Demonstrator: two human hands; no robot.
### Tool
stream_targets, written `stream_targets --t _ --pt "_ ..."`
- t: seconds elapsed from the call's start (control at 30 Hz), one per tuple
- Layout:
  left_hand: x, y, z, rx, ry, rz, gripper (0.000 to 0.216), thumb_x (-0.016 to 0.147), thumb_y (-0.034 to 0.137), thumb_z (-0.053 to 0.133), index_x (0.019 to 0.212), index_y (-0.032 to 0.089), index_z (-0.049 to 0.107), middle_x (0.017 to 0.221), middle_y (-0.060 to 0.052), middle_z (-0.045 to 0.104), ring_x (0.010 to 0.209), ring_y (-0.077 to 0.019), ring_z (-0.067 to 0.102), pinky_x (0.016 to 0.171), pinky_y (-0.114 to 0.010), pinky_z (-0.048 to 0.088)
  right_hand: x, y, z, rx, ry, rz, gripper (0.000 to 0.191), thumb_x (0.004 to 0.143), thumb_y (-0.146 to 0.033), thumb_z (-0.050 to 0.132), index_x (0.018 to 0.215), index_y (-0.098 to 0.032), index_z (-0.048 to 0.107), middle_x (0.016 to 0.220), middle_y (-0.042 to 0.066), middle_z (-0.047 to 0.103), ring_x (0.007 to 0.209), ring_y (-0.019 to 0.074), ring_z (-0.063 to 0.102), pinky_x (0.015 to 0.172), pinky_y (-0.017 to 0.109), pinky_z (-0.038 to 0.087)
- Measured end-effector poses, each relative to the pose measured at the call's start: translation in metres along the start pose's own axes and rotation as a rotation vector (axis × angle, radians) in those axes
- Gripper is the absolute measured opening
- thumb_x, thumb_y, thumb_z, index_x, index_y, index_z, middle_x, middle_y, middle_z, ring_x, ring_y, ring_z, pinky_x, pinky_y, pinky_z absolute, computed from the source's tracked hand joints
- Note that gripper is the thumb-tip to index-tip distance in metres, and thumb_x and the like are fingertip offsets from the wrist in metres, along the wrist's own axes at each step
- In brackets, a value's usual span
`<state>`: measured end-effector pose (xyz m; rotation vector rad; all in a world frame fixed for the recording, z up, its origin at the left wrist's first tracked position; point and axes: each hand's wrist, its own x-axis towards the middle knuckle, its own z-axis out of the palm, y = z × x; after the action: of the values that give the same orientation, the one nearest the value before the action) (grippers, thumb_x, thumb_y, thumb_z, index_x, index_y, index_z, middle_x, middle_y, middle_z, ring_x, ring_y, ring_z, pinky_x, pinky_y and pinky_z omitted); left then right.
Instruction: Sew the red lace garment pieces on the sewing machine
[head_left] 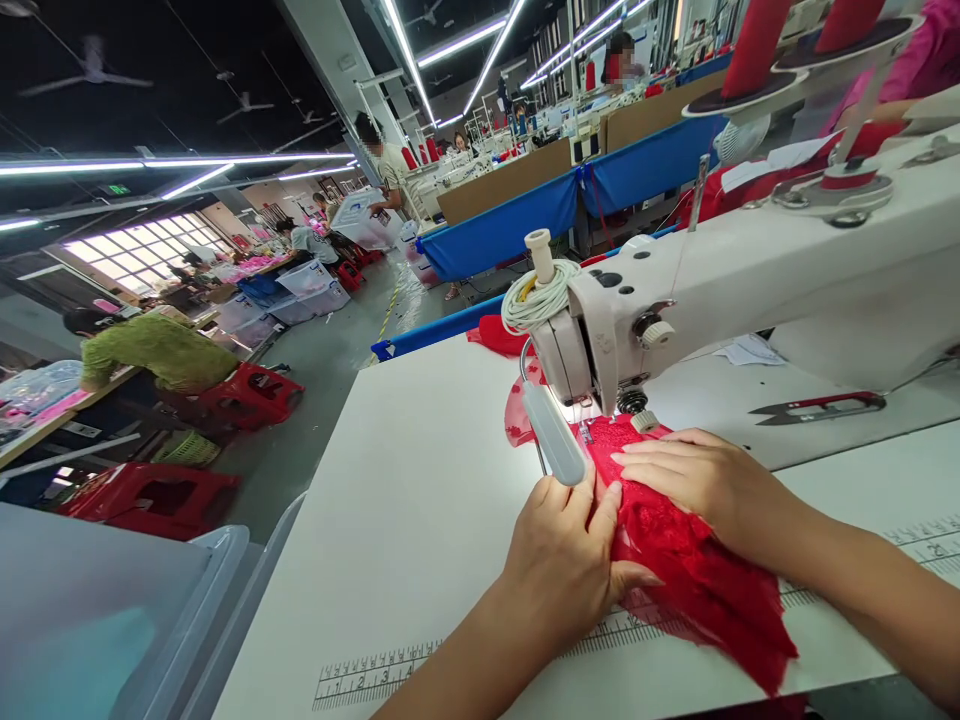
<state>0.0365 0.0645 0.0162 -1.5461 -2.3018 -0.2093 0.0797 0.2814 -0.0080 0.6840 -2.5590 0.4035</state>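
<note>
A piece of red lace fabric point(667, 545) lies on the white table, its upper end beneath the needle area of a white sewing machine point(795, 270). My left hand point(566, 550) rests on the fabric's left edge just below the presser foot point(586, 430), fingers bent and slightly spread, thumb apart. Flat on the fabric's right side is my right hand point(697, 480), its fingers stretched toward the needle. A grey lamp-like bar point(555, 435) stands in front of the needle area and hides part of it. Sheer red fabric point(517, 410) shows behind that bar.
Thread snips point(821, 407) lie on the machine bed at right. A printed ruler point(375, 675) runs along the table's near edge. Red thread cones point(757, 45) stand above the machine. Plastic bins point(112, 610) are at lower left; co-workers sit beyond.
</note>
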Motion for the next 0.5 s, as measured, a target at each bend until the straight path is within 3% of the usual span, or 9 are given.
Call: stream_targets --t 0.23,0.5 --pt "0.001 -0.004 0.006 0.055 0.011 -0.011 0.074 0.095 0.066 0.022 0.122 0.010 0.063 0.110 -0.017 0.067 0.086 -0.0256 0.058 0.067 -0.035 0.044 0.005 0.004 0.002 -0.027 0.013 0.002 0.039 0.094 -0.014 0.032 0.105 -0.019 0.069 0.113 0.008 0.072 0.105 0.0204 0.066 0.086 0.038 0.051" --pt "0.003 -0.011 0.011 0.083 -0.001 -0.021 0.070 0.095 0.065 0.030 0.124 0.010 0.062 0.097 -0.016 0.068 0.091 -0.0281 0.059 0.082 -0.041 0.044 0.012 0.012 0.000 -0.012 -0.067 -0.013 0.033 0.095 -0.016 0.037 0.108 -0.017 0.067 0.118 0.010 0.070 0.106 0.0220 0.066 0.090 0.041 0.050"
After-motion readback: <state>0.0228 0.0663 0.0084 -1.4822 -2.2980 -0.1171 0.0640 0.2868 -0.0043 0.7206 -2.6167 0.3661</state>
